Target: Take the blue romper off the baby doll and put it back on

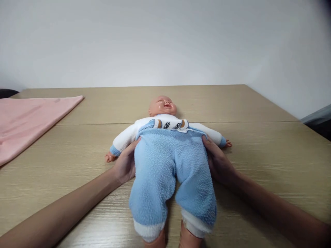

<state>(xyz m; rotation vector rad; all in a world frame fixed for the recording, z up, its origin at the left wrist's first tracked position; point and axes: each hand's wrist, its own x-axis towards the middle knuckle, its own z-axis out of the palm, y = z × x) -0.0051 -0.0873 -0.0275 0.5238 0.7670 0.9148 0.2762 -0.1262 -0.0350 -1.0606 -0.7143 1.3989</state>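
Baby doll [172, 151] on its back on light wood table [271, 151], head away from wearer, legs toward wearer, feet cut off by frame edge. Blue trousers [157, 158] on doll, fleecy, 2 white leg cuffs; top edge runs across doll's torso just below 2 embroidered eyes [172, 126]. White top [125, 137], 2 blue sleeve cuffs, doll's arms spread out to both sides.

Left hand [127, 161] grips trousers at doll's side, left of doll from wearer's view, thumb at top edge. Right hand [219, 163] same grip, opposite side of doll. Fingers of both mostly hidden by doll, exact curl can't tell.

Pink cloth [28, 124] flat on table, well apart from doll, to its left. Pale wall [165, 41] beyond doll's head. Dark object [7, 93] far left of doll, unclear. Grey-black item [319, 120] far right of doll, cut off, unclear.
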